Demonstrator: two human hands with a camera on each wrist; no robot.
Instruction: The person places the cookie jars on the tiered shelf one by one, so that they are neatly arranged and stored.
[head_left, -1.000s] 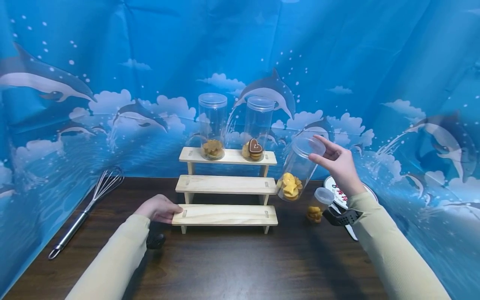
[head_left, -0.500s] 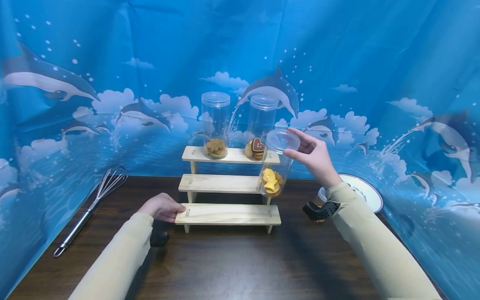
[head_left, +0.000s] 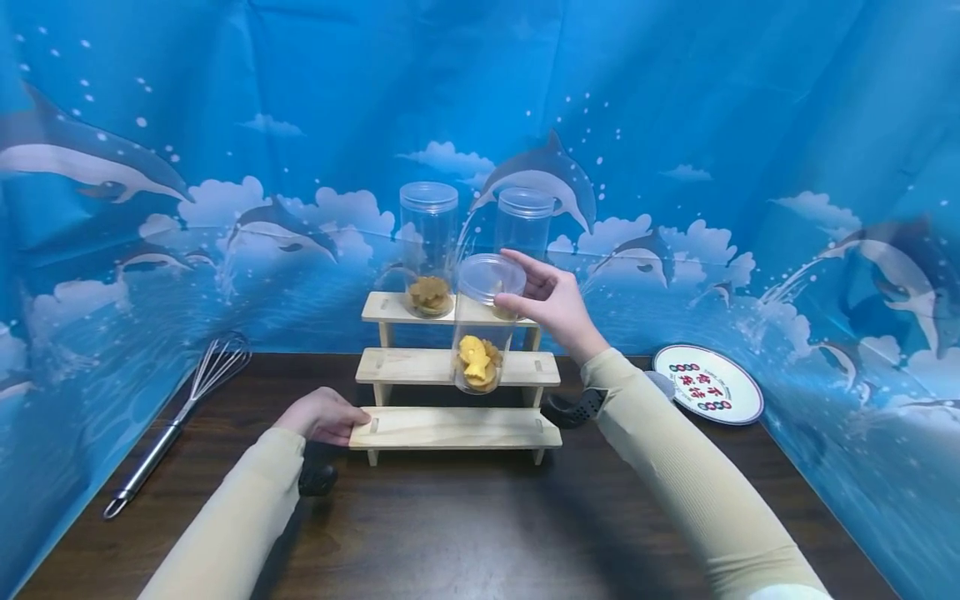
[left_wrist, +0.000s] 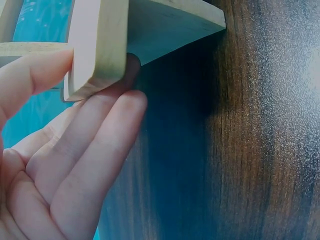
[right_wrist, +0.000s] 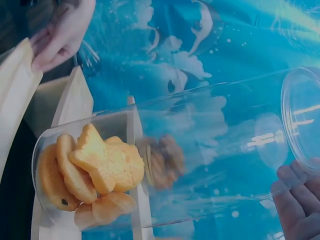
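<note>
Right grip [head_left: 551,304] pinches the tall clear plastic cookie jar [head_left: 483,321], just swung left to the middle shelf [head_left: 412,365] of the pale wooden stand [head_left: 386,333], seemingly lined up, left grip [head_left: 324,414] holding the bottom shelf [head_left: 457,428].

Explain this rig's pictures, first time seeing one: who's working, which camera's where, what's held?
No machine: a person works barehanded. The wide picture comes from a head camera looking forward and down; the other two come from cameras worn on each wrist.

On the dark brown wood-grain table stands a three-tier pale wooden stand. The left hand pinches its bottom tier at the left end. The right hand holds a transparent cylindrical jar by its lid, with golden cookies at the bottom, one fish-shaped; whether it touches the middle tier is unclear. Two similar jars stand on the top tier. A steel wire whisk lies left, a white plate with red characters right.
</note>
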